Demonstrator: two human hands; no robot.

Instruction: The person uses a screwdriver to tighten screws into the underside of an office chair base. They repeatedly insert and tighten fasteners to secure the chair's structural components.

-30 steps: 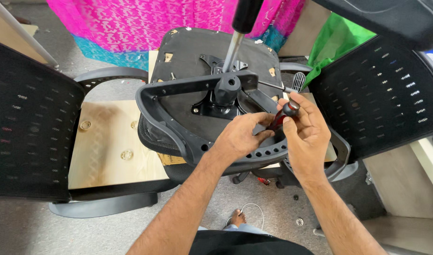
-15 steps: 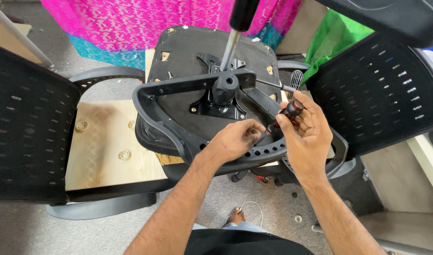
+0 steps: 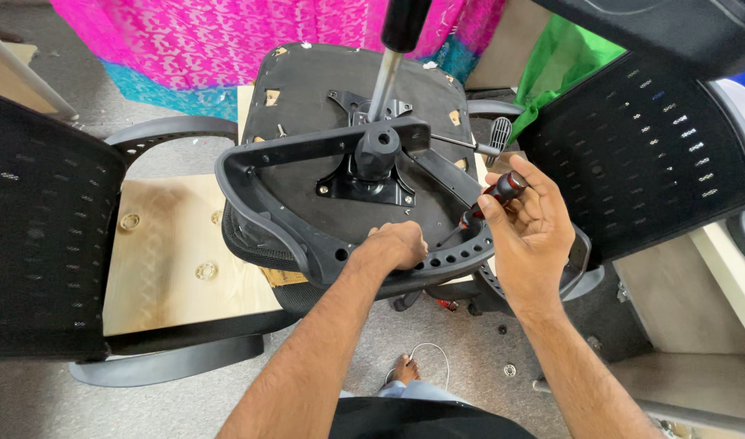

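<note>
L hand (image 3: 398, 246) fist-closed, pressing the black perforated plastic chair frame rim (image 3: 437, 262) of upturned seat; just R of it, R hand (image 3: 528, 223) wraps red-black-handled screwdriver (image 3: 485, 203), shaft slanting down-left, tip beside L knuckles.

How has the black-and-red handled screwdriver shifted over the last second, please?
Barely: the right hand keeps the black-and-red handled screwdriver by the black perforated frame rail, tip low.
</note>
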